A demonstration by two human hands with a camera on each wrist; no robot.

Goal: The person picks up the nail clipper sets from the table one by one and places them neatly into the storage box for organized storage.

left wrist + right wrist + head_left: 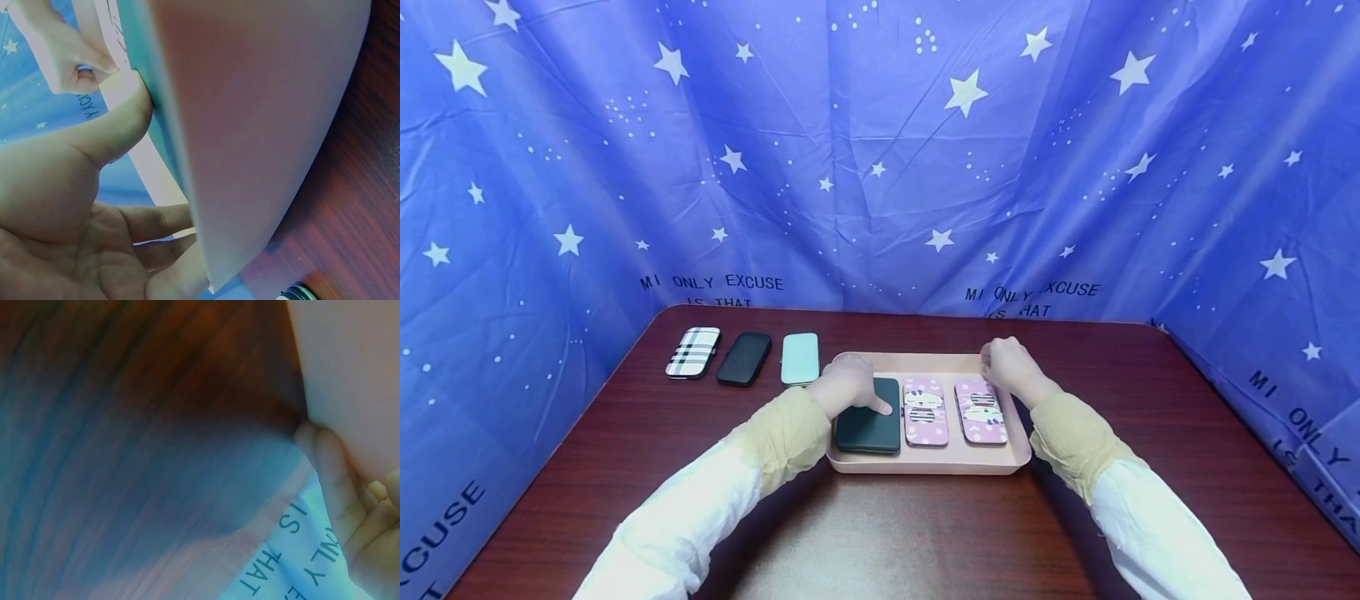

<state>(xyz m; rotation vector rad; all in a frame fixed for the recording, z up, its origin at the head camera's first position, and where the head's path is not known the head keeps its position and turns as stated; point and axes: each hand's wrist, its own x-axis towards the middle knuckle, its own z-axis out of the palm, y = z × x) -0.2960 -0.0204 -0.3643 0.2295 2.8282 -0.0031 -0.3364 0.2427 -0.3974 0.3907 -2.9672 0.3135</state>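
While the left hand [852, 385] pinched the tray [928, 467] by its left end, thumb over the green case [867, 432] and fingers bent against the outer wall, the right hand [1011, 367] pinched the far right corner with curled fingers; an even, level hold with a light thumb seemed best. Listed: one tray, on or barely above the table [917, 542] (I could not tell which); within, one green case, two pink cases [927, 431]; to its left, one plaid case [693, 352], one black case [744, 359], one mint case [800, 358].
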